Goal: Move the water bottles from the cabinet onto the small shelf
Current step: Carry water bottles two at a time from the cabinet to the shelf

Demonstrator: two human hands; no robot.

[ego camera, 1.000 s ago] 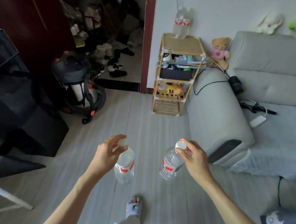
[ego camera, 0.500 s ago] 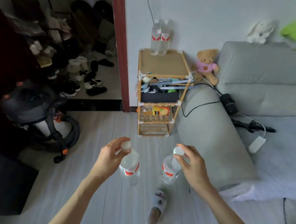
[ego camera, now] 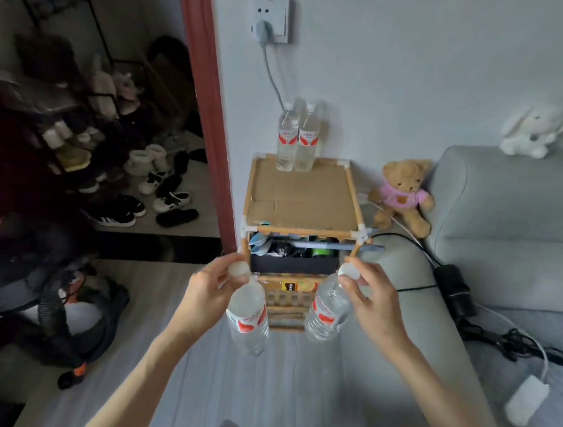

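Observation:
My left hand (ego camera: 209, 292) pinches the white cap of a clear water bottle (ego camera: 249, 317) with a red label, which hangs below it. In the same way my right hand (ego camera: 366, 297) holds a second bottle (ego camera: 327, 309) by its cap. Both bottles hang in front of the small wooden shelf (ego camera: 304, 195). Its cardboard-covered top is just ahead and above my hands. Two more water bottles (ego camera: 296, 142) stand upright side by side at the back of that top, against the wall.
A grey sofa (ego camera: 511, 242) stands right of the shelf, its armrest close to my right hand, with cables and a charger (ego camera: 526, 404) on the seat. A teddy bear (ego camera: 404, 196) sits beside the shelf. Left are a red door frame (ego camera: 208, 103), shoes and a vacuum cleaner (ego camera: 58, 302).
I have walked closer to the shelf, which now looms larger and nearer. Both hands have carried their bottles forward and up; the grips are unchanged.

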